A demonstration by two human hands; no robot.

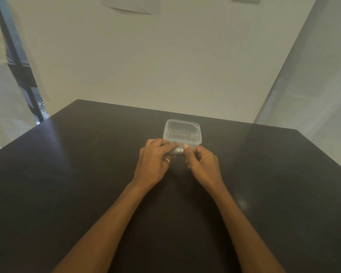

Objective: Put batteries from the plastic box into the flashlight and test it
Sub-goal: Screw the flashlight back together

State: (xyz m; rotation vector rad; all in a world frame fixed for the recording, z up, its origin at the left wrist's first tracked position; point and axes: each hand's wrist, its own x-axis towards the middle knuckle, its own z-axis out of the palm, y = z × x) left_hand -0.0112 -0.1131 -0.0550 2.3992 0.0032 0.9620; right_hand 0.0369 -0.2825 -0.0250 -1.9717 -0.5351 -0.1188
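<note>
A small clear plastic box [182, 132] with its lid on stands on the dark table [87, 174], dim shapes showing inside. Just in front of it lies a short grey metal flashlight [176, 151], mostly covered by my fingers. My left hand [155, 164], a ring on one finger, wraps over the flashlight's left part. From the right, my right hand [201, 164] pinches the flashlight's right end with thumb and fingertips. Both hands touch the near side of the box.
The table's far edge runs just behind the box, against a pale wall. A dark metal frame [18, 62] stands off the table's left corner. A grey panel [313, 75] rises at the right.
</note>
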